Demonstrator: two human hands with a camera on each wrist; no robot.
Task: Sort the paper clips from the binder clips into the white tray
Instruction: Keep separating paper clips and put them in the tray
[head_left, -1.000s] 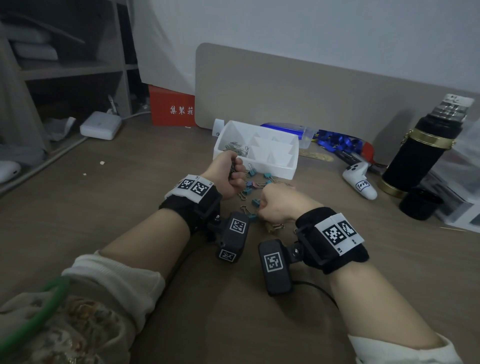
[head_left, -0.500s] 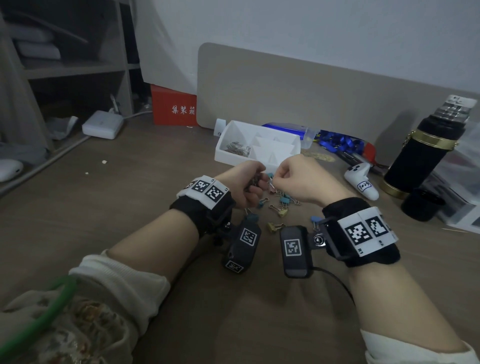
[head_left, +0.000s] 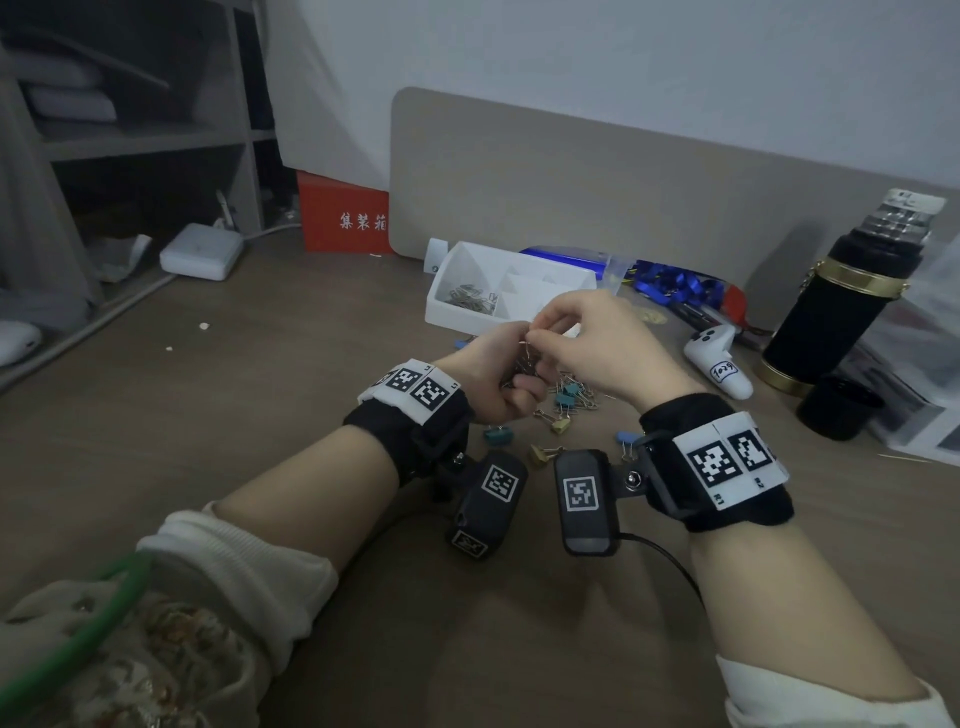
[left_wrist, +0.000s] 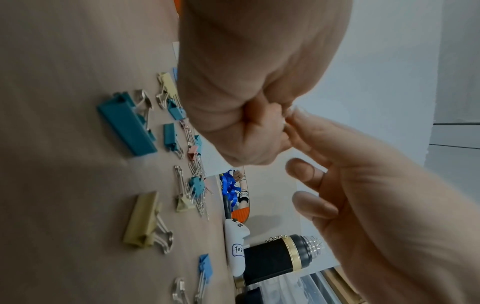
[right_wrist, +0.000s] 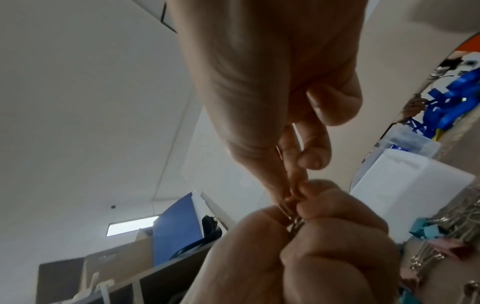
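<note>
My left hand (head_left: 496, 382) is curled into a fist round a bunch of paper clips (right_wrist: 292, 223), whose wire ends poke up out of the top of it. My right hand (head_left: 597, 345) comes in from the right, thumb and forefinger pinching one clip at the top of that bunch, the other fingers loosely bent. Both hands are raised above the surface (head_left: 234, 441), over the scattered binder clips (head_left: 563, 400). The white tray (head_left: 457, 314) sits just behind, with more paper clips in its left compartment.
</note>
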